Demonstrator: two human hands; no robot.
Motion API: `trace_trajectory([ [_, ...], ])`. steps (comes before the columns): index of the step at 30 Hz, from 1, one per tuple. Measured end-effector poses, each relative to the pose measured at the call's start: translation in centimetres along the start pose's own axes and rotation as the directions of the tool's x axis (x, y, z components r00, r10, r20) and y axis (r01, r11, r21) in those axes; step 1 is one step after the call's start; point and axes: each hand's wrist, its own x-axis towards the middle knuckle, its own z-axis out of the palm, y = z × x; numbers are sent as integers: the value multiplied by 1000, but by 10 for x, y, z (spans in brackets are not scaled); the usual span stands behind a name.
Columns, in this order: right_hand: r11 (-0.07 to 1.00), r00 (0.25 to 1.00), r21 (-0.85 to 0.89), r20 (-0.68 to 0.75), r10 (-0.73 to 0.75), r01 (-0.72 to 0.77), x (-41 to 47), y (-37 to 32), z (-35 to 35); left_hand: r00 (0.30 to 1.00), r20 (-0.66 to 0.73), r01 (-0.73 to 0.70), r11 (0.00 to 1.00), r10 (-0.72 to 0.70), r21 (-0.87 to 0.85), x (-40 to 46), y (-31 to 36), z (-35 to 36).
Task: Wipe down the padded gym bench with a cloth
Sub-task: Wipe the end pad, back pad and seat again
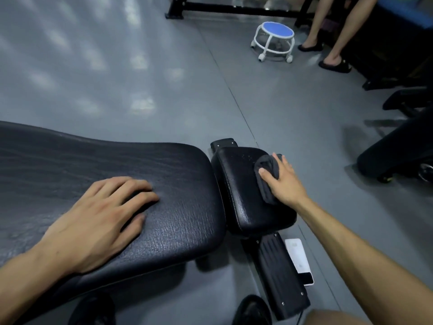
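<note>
A black padded gym bench fills the lower left: its long back pad runs in from the left, and a smaller seat pad sits just to its right across a narrow gap. My left hand lies flat on the back pad, fingers spread, holding nothing. My right hand presses a crumpled dark grey cloth onto the right part of the seat pad, thumb over the cloth.
The bench's black foot bar lies on the grey floor below the seat, with a white phone beside it. A blue-topped wheeled stool and another person's legs stand far back. Dark equipment lines the right side.
</note>
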Motion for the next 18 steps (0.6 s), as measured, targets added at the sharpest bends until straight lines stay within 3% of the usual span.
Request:
trace_trajectory([
  [2,998,998,23,-35,58,-57,28,-9,-1,1000,8,8,1000,-8,11,1,0,0],
  [4,999,998,-48,-66,0,-3,22,-21,3,1000,24,18,1000,-18,25,2,0,0],
  [6,981,979,-74,-81,-187,181,-15,-30,9,998,42,37,999,-38,37,1,1,-1],
  [9,870,870,-23,10,-493,493,-77,-32,17,997,60,41,998,-45,57,1,4,-1],
  [11,834,833,-9,73,-549,551,-81,-21,13,996,69,49,997,-53,63,0,5,-1],
  [13,874,874,-16,23,-486,487,-51,-10,4,995,74,60,996,-65,63,1,7,-2],
  [16,962,958,-47,-86,-272,269,15,-17,3,995,75,58,996,-63,62,3,8,-2],
  [18,977,971,-86,-123,-203,193,38,-31,8,995,72,64,996,-69,69,3,8,-2],
])
